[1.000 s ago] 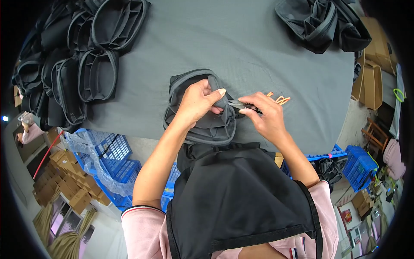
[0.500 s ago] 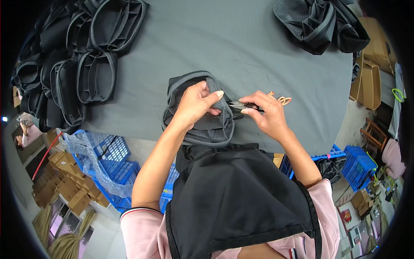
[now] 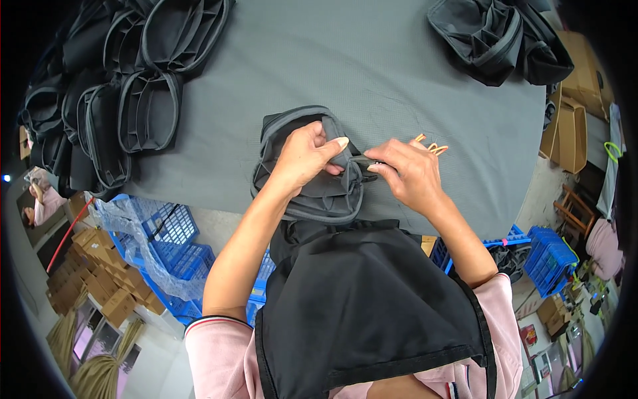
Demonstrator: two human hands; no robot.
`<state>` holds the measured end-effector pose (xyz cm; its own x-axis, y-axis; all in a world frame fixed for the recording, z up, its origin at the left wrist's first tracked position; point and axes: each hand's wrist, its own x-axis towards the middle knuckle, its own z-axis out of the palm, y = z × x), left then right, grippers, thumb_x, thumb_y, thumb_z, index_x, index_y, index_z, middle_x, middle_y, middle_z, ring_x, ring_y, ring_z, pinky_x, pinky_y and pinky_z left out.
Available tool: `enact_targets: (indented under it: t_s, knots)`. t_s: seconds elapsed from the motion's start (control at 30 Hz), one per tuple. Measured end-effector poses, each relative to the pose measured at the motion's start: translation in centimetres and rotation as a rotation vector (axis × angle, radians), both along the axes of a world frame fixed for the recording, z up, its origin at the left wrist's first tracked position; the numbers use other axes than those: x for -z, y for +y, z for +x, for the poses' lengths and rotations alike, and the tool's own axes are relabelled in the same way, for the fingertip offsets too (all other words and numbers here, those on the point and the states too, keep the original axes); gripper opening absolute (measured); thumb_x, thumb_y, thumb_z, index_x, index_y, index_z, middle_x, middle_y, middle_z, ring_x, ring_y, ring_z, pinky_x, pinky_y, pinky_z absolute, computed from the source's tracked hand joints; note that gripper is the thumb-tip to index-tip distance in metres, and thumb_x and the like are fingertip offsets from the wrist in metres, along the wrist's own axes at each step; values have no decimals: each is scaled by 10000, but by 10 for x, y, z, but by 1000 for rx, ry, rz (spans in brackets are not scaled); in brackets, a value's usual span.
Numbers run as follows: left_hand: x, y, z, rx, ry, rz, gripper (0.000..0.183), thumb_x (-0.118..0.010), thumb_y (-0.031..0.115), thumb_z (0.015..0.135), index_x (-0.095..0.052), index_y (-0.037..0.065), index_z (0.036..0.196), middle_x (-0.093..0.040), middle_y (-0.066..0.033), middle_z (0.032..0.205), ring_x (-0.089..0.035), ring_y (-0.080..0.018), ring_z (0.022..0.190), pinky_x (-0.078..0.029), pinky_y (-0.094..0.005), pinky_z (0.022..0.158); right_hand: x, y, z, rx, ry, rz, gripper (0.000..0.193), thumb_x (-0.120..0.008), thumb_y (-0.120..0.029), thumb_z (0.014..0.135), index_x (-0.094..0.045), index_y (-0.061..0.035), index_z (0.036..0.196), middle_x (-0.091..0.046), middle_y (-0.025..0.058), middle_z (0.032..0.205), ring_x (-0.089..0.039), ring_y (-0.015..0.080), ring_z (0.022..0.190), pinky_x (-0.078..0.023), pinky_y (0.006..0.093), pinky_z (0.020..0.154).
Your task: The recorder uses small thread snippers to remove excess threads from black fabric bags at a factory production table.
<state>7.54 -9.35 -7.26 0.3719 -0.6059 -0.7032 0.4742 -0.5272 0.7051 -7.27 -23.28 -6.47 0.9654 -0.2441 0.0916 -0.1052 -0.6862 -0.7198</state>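
Observation:
An open black fabric bag [image 3: 332,209] with a grey-trimmed rim and inner dividers lies near the table's front edge. My left hand [image 3: 307,156] reaches over it, thumb and fingers closed on the trim of its right side. Just right of that rim, my right hand [image 3: 412,173] is closed on a small pair of thread snips [image 3: 362,160]. The blades point left and reach the bag's edge; fingers cover most of the handle. Beyond the right knuckles, thin orange loops [image 3: 435,148] lie on the table; what they belong to is hidden.
Grey cloth covers the table [image 3: 319,60]. Several similar black bags [image 3: 149,110] are piled at the left, and more bags [image 3: 485,40] sit at the far right. Blue crates [image 3: 169,229] stand below the left edge, another blue crate [image 3: 550,259] at right. Cardboard boxes [image 3: 568,126] stand beyond.
My right hand has shifted slightly left, bringing the snips up to the bag's rim and covering more of them. The left hand keeps its hold on the trim.

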Motion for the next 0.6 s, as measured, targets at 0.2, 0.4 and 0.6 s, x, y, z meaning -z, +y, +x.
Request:
enact_targets:
  t_s: [0.2,0.4,0.6]
  knots:
    - [-3,-2,1,-9,-22,34,226,-621,168,844,-535,-41,856,-606,-108,770,-604,-136,649,-518,-238,536,-3,11,-9,251,-22,298,185,-689,-56,720,-615,-51,889,-586,31,725,-566,167,613,-421,268,595]
    - [-9,-2,1,164,-423,108,561,-593,495,799,-566,-60,872,-624,-157,816,-626,-241,769,-483,-338,682,12,35,-8,579,250,947,259,-719,-81,729,-577,-3,931,-565,0,764,-529,75,669,-435,210,608]
    - [-34,-3,-24,712,-1125,255,581,-691,463,678,-594,-74,876,-558,-170,929,-518,-286,939,-437,-402,795,18,37,13,659,276,871,187,-687,-96,759,-614,20,887,-578,22,750,-505,79,627,-420,236,573]
